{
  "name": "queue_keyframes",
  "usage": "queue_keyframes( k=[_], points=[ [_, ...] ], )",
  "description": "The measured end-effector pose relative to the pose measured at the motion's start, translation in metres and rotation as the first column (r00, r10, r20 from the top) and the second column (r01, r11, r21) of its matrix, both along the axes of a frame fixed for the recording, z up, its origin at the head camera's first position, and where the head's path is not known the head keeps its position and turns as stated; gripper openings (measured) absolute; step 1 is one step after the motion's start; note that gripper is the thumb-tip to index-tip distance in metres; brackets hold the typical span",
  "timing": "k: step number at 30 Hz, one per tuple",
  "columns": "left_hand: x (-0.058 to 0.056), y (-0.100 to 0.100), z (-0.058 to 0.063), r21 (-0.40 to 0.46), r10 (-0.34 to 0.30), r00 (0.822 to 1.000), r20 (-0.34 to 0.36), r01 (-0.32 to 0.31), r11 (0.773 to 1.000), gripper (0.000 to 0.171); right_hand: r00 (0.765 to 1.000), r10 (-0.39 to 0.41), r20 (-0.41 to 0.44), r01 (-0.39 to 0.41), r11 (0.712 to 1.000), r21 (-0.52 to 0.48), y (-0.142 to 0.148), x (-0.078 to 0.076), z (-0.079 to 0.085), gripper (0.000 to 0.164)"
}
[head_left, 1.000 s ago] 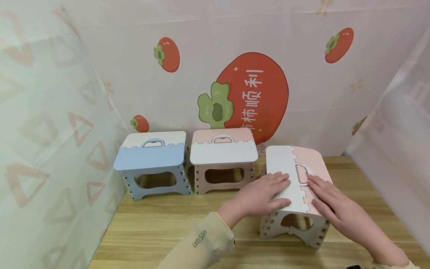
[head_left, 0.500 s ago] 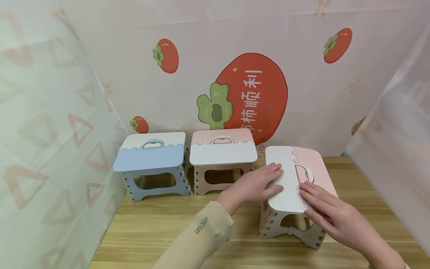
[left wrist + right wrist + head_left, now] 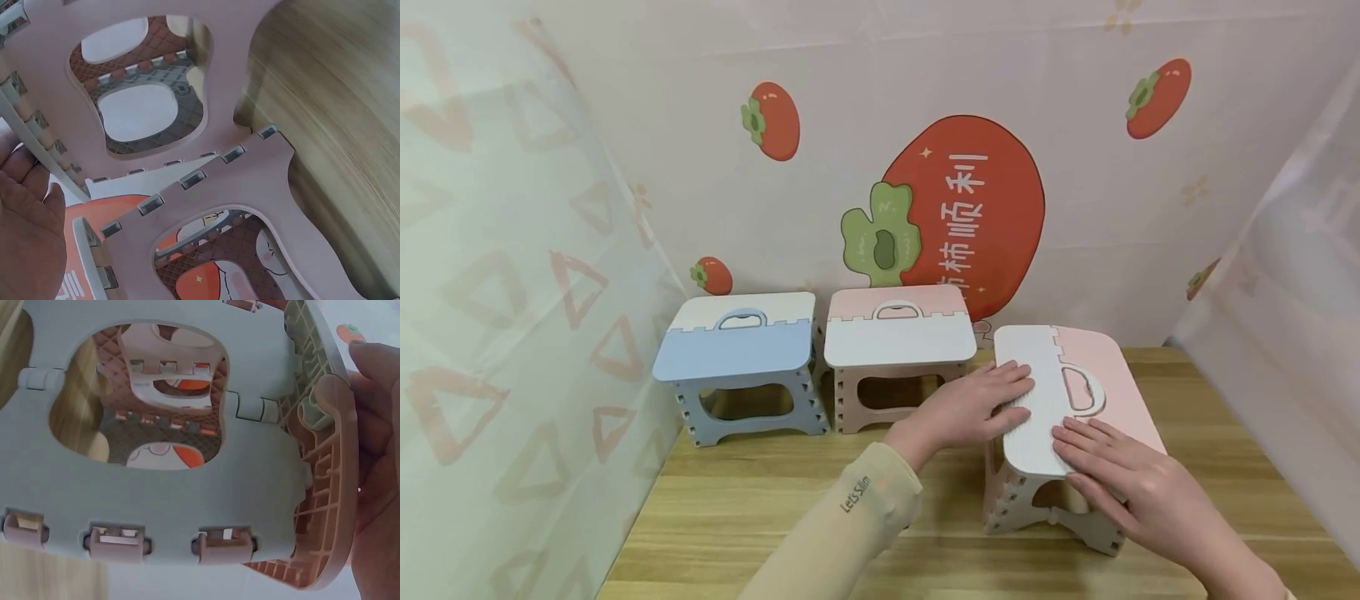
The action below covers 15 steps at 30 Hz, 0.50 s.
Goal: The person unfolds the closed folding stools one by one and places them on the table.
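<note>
A folding step stool (image 3: 1112,354) with a top half white and half pink stands unfolded on the right of the table in the head view. On its white half, near the left edge, rests my left hand (image 3: 973,408), fingers straight. My right hand (image 3: 1142,487) lies flat over the near end of the top, just below the carrying handle (image 3: 1093,392). Seen from the right wrist, the stool's pale end legs (image 3: 156,500) are hinged, and my right hand (image 3: 378,456) is beside the top's ribbed underside. The left wrist view shows pink leg panels (image 3: 231,81) beside my left hand (image 3: 28,231).
A pink and white folding stool (image 3: 898,342) stands at the back middle, close to the right stool's left side. Left of it is a blue and white folding stool (image 3: 733,350). Printed fabric walls (image 3: 655,167) enclose the wooden table (image 3: 760,517) at the back and sides.
My right hand has slid from the handle and pink half toward the near end of the top. My left hand has shifted slightly left on the white half.
</note>
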<state>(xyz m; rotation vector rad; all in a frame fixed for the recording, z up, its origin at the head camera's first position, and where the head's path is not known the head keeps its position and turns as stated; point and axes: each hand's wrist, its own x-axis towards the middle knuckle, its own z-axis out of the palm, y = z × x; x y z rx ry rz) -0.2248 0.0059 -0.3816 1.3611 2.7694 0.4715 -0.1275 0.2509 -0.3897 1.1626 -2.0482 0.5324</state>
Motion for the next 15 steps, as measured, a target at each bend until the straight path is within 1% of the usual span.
queue_keyframes(
  k=[3, 6, 9, 12, 15],
  points=[
    [0.002, 0.002, -0.001, -0.038, -0.019, 0.999, -0.030, 0.018, 0.999, 0.059, 1.000, -0.020, -0.018, 0.020, 0.999, -0.029, 0.002, 0.001, 0.002, 0.046],
    [0.006, 0.003, -0.001, -0.076, -0.024, 0.997, -0.067, 0.019, 0.997, 0.062, 0.999, -0.031, -0.023, 0.030, 0.998, -0.046, 0.007, 0.001, 0.002, 0.046],
    [0.010, 0.004, -0.002, -0.123, -0.032, 0.993, -0.116, 0.018, 0.992, 0.066, 0.998, -0.061, -0.025, 0.060, 0.997, -0.051, 0.012, 0.001, 0.003, 0.047],
    [0.013, 0.006, -0.002, -0.164, -0.057, 0.981, -0.184, 0.026, 0.986, 0.069, 0.995, -0.098, -0.030, 0.096, 0.994, -0.060, 0.017, 0.002, 0.003, 0.049],
    [0.014, 0.008, -0.004, -0.181, -0.086, 0.962, -0.258, 0.040, 0.983, 0.068, 0.989, -0.144, -0.031, 0.141, 0.987, -0.074, 0.022, 0.003, 0.004, 0.052]
  ],
)
